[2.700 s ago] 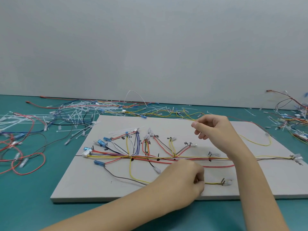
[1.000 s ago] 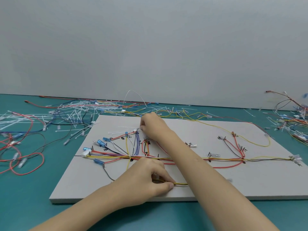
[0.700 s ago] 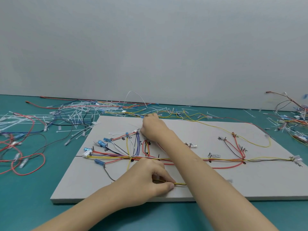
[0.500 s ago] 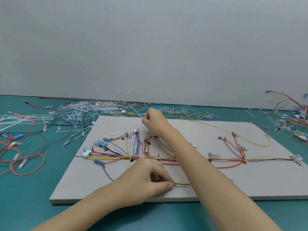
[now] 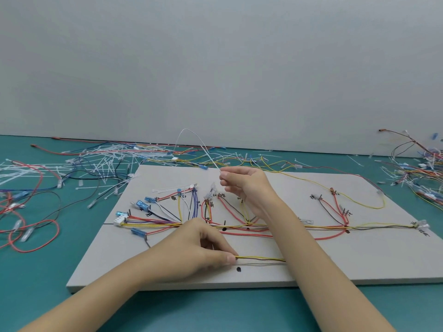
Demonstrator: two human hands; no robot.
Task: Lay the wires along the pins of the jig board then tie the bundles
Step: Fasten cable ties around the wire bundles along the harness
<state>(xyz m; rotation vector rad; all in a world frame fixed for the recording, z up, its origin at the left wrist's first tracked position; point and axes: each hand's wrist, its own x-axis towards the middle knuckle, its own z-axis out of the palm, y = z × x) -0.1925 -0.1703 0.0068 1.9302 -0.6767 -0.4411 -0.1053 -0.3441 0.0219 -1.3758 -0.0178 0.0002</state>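
A person works at a grey jig board (image 5: 275, 271) lying on a teal bench (image 5: 43, 271), with wires (image 5: 239, 226) strung along its pins in a long bundle from left to right. The left hand (image 5: 191, 250) rests on the near part of the board, thumb and fingers pinching a yellow and dark wire pair (image 5: 261, 258) that runs right under the right forearm. The right hand (image 5: 242, 185), raised over the board's far middle, pinches a thin white tie (image 5: 191, 142) that arcs up and back toward the wall (image 5: 215, 68). The board's near edge sits just back from the bench front, leaving a bare teal strip where both forearms cross. Its near right quarter is open grey surface. Loose ties (image 5: 107, 159) and wires crowd the far left edge, and a second tangle (image 5: 422, 168) lies off the far right corner. Black handwritten characters mark the pins, too small to read. Two black dots (image 5: 238, 269) are inked near the left hand.
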